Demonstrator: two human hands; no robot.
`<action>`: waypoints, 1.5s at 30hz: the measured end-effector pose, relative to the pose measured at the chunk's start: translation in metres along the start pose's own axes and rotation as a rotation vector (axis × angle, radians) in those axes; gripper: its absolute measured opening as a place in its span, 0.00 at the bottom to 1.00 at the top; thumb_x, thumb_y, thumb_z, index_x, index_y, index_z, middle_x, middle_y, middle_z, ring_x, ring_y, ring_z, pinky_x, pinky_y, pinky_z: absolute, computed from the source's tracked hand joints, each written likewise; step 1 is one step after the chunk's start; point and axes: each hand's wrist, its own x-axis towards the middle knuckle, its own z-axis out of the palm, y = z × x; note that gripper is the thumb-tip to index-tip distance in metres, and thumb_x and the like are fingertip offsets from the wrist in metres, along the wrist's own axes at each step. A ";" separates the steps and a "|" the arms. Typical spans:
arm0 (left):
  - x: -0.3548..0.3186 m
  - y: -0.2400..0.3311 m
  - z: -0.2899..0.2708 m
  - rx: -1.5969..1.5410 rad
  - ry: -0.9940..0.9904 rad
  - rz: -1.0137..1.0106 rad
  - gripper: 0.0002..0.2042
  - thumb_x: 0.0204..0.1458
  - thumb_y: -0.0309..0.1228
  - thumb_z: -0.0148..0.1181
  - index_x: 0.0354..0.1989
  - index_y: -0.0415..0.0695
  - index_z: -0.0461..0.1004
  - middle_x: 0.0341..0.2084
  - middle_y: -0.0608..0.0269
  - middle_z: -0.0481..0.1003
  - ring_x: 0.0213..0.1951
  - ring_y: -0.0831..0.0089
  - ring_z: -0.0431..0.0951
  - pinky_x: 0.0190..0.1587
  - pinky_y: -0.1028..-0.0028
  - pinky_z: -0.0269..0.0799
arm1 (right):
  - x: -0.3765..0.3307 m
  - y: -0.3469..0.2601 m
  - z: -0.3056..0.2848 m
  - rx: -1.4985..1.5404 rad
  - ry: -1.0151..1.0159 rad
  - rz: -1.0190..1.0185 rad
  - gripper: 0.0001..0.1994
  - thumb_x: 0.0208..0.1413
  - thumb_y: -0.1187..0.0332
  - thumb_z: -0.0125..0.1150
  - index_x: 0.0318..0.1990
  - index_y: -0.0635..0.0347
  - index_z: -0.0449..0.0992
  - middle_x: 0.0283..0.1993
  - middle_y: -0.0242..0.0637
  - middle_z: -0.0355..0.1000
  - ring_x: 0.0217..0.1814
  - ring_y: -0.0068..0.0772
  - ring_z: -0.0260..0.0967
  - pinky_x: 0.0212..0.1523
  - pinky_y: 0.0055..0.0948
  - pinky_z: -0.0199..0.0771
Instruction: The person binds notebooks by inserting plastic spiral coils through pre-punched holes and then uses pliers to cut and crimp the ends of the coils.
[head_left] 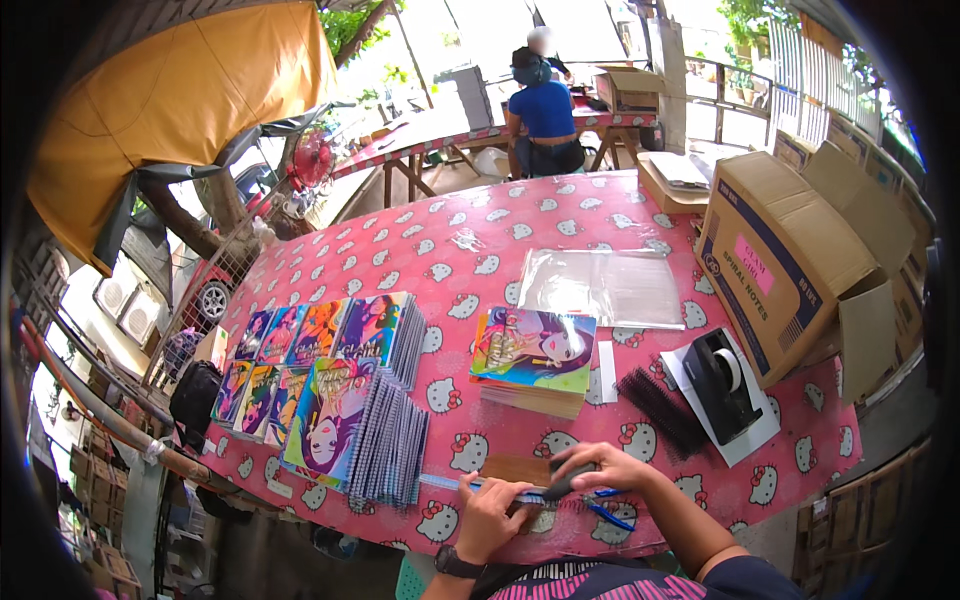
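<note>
At the table's near edge, my left hand point(492, 508) presses a narrow pale blue strip point(440, 482), which looks like a ruler, its fingers bent over it. My right hand point(615, 467) is closed around a dark grey object point(566, 482) whose kind I cannot make out, held against the strip's right end. Behind my fingers lies a flat brown board point(515, 467). Blue-handled pliers point(612, 516) rest beside my right wrist. What lies under my hands is partly hidden.
Left stand stacks of spiral notebooks point(330, 420). Ahead are a stack of printed covers point(535, 348), clear plastic sleeves point(600, 287), black spiral coils point(662, 412) and a tape dispenser point(722, 385). A large carton point(780, 260) stands right. Beyond, a person in blue point(545, 110) sits at another table.
</note>
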 end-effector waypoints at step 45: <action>-0.007 -0.025 -0.021 0.034 0.053 -0.123 0.14 0.37 0.31 0.69 0.36 0.51 0.78 0.29 0.72 0.77 0.41 0.73 0.75 0.60 0.52 0.46 | 0.026 -0.017 0.015 0.063 -0.028 -0.064 0.23 0.46 0.49 0.68 0.43 0.57 0.81 0.55 0.49 0.70 0.59 0.43 0.65 0.60 0.38 0.61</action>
